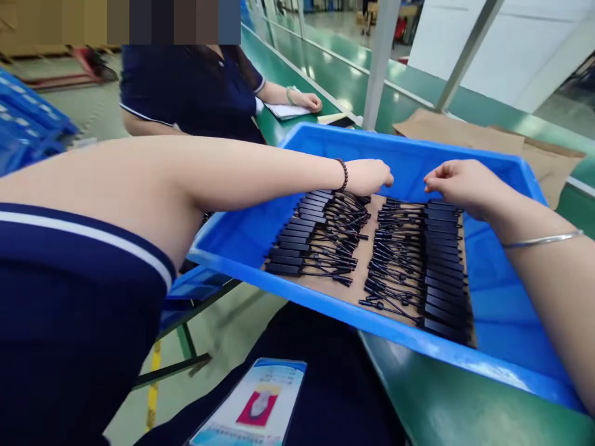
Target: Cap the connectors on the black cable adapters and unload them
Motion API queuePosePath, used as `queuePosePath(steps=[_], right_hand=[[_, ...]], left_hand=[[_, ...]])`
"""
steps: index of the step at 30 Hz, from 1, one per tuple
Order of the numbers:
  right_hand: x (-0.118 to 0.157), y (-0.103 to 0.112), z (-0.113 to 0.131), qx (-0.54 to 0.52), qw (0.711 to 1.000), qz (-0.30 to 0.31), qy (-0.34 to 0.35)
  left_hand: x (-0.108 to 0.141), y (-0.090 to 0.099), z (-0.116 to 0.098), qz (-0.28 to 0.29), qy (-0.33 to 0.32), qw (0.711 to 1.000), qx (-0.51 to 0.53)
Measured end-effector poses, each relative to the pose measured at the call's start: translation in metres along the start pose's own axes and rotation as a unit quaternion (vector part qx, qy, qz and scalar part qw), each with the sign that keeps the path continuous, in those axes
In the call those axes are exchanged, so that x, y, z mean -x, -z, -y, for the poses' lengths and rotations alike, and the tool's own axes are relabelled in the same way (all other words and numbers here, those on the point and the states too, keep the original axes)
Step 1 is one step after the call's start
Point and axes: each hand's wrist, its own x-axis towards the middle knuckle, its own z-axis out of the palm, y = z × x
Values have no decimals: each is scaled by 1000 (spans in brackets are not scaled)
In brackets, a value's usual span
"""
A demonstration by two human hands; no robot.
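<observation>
A blue plastic bin [288, 282] stands in front of me, with brown cardboard [360, 263] on its bottom. Two rows of black box-shaped modules with short cables lie on it: a left row [290, 251] and a right row [444, 279], cable ends facing the middle. Over the far end of the left row is my left hand [369, 176], its fingers curled and their tips mostly hidden from me. My right hand [465, 186] hovers above the far end of the right row, thumb and fingers pinched together, and nothing shows between them.
The bin rests on a green table [418, 384]. Brown cardboard sheets [465, 133] lie behind it, near grey metal posts [379, 68]. A co-worker [186, 93] sits at the left, one hand by papers [288, 111]. Blue crates [28, 124] stand at the far left.
</observation>
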Motion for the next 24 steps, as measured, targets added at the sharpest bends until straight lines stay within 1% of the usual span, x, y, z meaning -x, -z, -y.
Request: queuePosePath(steps=[2,5,7,9,12,15,17,19,21,23,24], right_hand=[[-2,1,-10,-20,1000,-6,-17],[-2,0,-19,-34,999,-1,-10],[-3,-1,-20,-37,999,3,-4],[-3,-1,-19,-39,999,9,-3],[-1,-1,-12,-28,999,12,-20],[6,3,0,11,997,15,-72],[9,8,9,40,994,16,-100],[9,13,15,64,991,6,-115],[7,17,15,81,989,-4,-125],[2,18,9,72,988,-10,-133],[0,18,2,61,989,-13,-137]], left_hand=[[-23,-18,0,27,11,999,-14],[-47,-44,-8,57,43,997,-30],[-56,-55,-13,68,64,995,-34],[-61,-61,-17,81,75,994,-27],[-65,-61,-20,81,76,994,0],[-66,-56,-18,75,63,995,7],[-66,-50,-15,52,43,998,15],[-66,-44,-12,0,4,999,53],[-68,-40,-10,-49,-61,991,107],[-71,-42,-11,-78,-116,977,160],[-74,-45,-14,-90,-133,969,186]])
